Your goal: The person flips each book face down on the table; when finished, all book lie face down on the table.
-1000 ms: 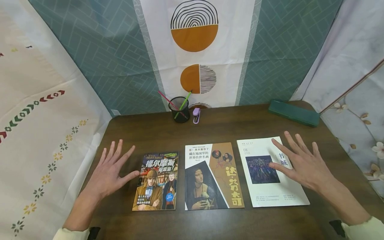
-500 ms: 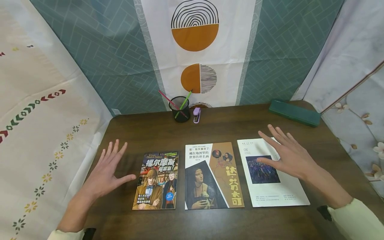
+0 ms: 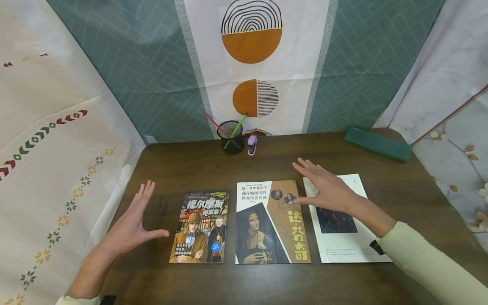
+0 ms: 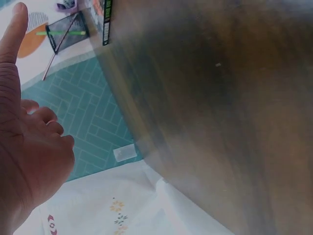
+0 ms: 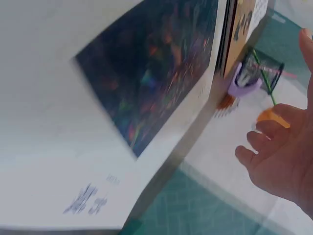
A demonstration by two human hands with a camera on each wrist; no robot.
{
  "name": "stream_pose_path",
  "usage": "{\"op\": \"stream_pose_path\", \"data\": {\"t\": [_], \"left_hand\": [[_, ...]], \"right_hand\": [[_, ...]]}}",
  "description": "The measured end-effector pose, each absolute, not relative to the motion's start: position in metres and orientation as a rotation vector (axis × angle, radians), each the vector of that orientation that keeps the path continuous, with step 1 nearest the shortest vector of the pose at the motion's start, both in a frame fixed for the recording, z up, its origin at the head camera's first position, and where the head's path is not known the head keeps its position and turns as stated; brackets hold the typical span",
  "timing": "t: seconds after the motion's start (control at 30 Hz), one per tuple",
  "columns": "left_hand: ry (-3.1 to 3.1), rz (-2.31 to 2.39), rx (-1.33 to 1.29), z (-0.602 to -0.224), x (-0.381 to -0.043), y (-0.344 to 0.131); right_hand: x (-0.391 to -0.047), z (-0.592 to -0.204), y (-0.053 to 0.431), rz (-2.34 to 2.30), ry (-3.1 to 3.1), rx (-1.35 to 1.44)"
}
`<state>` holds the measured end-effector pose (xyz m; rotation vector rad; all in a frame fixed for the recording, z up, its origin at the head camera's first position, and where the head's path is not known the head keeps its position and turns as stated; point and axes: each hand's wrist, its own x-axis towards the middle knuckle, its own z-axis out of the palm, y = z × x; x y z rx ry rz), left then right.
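Observation:
My left hand (image 3: 131, 224) hovers left of a comic-style book (image 3: 200, 228) with a detective on its cover, thumb stretched toward its left edge, holding nothing. In the middle lies a brown and white art book (image 3: 272, 222) showing a painted portrait. The right hand (image 3: 325, 188) is over the gap between this book and a white magazine (image 3: 354, 248) on the right, covering part of the magazine's upper left. Its thumb tip overlaps the art book's upper right edge in the head view, and nothing is in its grasp. In the right wrist view the magazine's dark picture (image 5: 151, 68) shows close up.
Along the back of the brown table (image 3: 183, 165) stand a black mesh pen cup (image 3: 230, 137) with two pencils and a purple stapler (image 3: 252, 145). A long green case (image 3: 377, 144) lies at the back right. Patterned cloths hang behind and at both sides.
My right hand has swept left from over the magazine toward the art book. The left hand has drawn slightly left and turned more edge-on. The three books have stayed in place.

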<state>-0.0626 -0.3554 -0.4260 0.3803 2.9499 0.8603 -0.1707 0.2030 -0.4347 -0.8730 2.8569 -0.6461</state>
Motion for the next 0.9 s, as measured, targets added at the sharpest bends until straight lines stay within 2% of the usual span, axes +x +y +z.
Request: {"op": "stream_pose_path", "data": {"t": [0.33, 0.9], "left_hand": [[2.842, 0.964, 0.399, -0.447, -0.046, -0.350], [2.763, 0.902, 0.422, -0.472, -0.023, -0.331]], "right_hand": [[-0.189, -0.446, 0.151, -0.827, 2.613, -0.940], [-0.208, -0.458, 0.070, -0.855, 2.339, -1.182]]}}
